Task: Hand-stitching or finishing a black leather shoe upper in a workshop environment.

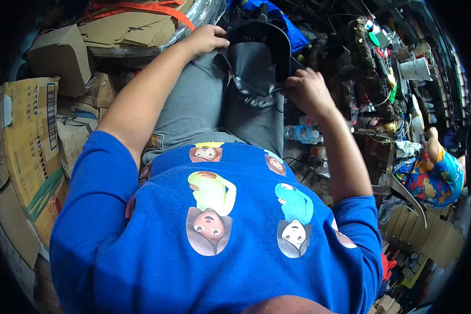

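Note:
A shiny black leather-like article (254, 60) rests over my knees, with a wide curved rim at its far side and a gathered, ridged edge at its near side. I cannot make out its exact kind. At its left edge my left hand (206, 39) has its fingers bent against the rim. On the right, my right hand (306, 89) is closed with finger and thumb together, where a thin dark cord-like piece (273, 91) runs from the article. What lies inside the right fist is hidden.
Cardboard boxes (29, 141) stack up on the left. Flat cardboard (128, 31) lies far left with an orange strap (141, 6). Clear plastic bottles (303, 134) lie right of my legs. Cluttered tools and a white cup (415, 69) fill the right. Another person (434, 170) is at far right.

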### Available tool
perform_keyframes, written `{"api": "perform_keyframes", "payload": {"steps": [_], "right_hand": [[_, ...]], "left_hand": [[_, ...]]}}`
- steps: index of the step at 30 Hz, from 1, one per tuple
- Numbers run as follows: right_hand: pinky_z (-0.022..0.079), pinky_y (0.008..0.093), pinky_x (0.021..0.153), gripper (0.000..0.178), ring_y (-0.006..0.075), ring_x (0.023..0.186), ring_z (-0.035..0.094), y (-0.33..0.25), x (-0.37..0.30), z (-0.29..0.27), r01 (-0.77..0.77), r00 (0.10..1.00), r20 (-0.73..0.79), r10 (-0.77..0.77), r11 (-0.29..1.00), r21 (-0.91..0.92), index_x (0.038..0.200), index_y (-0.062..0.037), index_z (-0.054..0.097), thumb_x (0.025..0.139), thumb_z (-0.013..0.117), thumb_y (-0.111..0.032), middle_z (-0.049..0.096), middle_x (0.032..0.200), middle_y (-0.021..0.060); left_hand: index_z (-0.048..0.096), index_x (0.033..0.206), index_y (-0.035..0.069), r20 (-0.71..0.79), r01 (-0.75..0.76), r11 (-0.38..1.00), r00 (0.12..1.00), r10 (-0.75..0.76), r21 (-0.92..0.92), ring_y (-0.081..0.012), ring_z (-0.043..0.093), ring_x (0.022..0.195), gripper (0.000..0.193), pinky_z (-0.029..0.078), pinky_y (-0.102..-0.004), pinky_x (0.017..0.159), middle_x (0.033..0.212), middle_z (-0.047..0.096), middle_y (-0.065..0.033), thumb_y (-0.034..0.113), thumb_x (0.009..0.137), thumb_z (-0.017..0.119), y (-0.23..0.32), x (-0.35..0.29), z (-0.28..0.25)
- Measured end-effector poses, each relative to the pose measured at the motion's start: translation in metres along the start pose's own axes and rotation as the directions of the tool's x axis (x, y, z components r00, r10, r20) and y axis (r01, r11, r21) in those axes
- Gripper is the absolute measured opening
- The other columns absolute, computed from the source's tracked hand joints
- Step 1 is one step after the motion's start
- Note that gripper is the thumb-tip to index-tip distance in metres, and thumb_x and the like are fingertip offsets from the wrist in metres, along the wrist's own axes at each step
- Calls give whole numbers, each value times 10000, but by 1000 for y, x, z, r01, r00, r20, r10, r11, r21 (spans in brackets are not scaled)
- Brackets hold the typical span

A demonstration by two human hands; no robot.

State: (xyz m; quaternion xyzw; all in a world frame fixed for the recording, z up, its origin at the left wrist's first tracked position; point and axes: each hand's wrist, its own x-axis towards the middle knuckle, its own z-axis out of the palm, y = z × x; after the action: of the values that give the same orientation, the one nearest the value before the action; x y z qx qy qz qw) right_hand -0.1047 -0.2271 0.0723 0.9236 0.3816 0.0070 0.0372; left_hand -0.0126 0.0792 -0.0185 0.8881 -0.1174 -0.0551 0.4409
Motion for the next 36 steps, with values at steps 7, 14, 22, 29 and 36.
{"api": "perform_keyframes", "payload": {"steps": [7, 14, 22, 29, 36], "right_hand": [[399, 216, 610, 359, 56, 650, 511, -52, 25, 28, -551, 831, 532, 160, 119, 826, 980, -52, 652, 798, 730, -351, 587, 715, -26], [460, 325, 637, 336, 201, 681, 633, -58, 30, 26, -574, 817, 501, 287, 494, 653, 834, -29, 672, 791, 685, -361, 649, 699, 105], [446, 424, 804, 453, 309, 823, 650, -67, 20, 12, -687, 724, 487, 488, 576, 443, 846, -66, 686, 766, 655, -510, 664, 761, 148], [423, 310, 570, 334, 99, 590, 498, -43, 43, 16, -652, 743, 569, 351, 570, 500, 796, -4, 659, 805, 714, -333, 572, 614, 28], [470, 356, 659, 386, 233, 717, 613, -51, 44, 20, -493, 867, 316, 385, 752, 437, 828, -48, 683, 718, 753, -412, 619, 736, 93]], "left_hand": [[653, 955, -33, -83, 104, 980, 992, -91, 172, -257, 645, 837, 347, 485, -351, 764, 901, 670, -180, 227, 731, 696, 5, -32, -20], [692, 912, 38, 25, 166, 781, 974, -227, 602, -328, 634, 898, 290, 498, -407, 775, 920, 659, -191, 212, 681, 693, -10, 0, -3], [671, 1054, 115, 241, 163, 722, 874, -422, 672, -298, 607, 1045, 466, 485, -419, 867, 1103, 648, -132, 362, 676, 787, 17, 35, 41], [613, 1074, 70, -216, -375, 895, 878, 426, 241, -301, 613, 979, 335, 495, -373, 825, 988, 640, -134, 246, 796, 676, 19, -3, 29], [667, 927, 55, 378, -414, 910, 846, 376, 21, -261, 605, 811, 251, 468, -355, 747, 822, 612, -110, 288, 832, 658, 57, -90, 24]]}}
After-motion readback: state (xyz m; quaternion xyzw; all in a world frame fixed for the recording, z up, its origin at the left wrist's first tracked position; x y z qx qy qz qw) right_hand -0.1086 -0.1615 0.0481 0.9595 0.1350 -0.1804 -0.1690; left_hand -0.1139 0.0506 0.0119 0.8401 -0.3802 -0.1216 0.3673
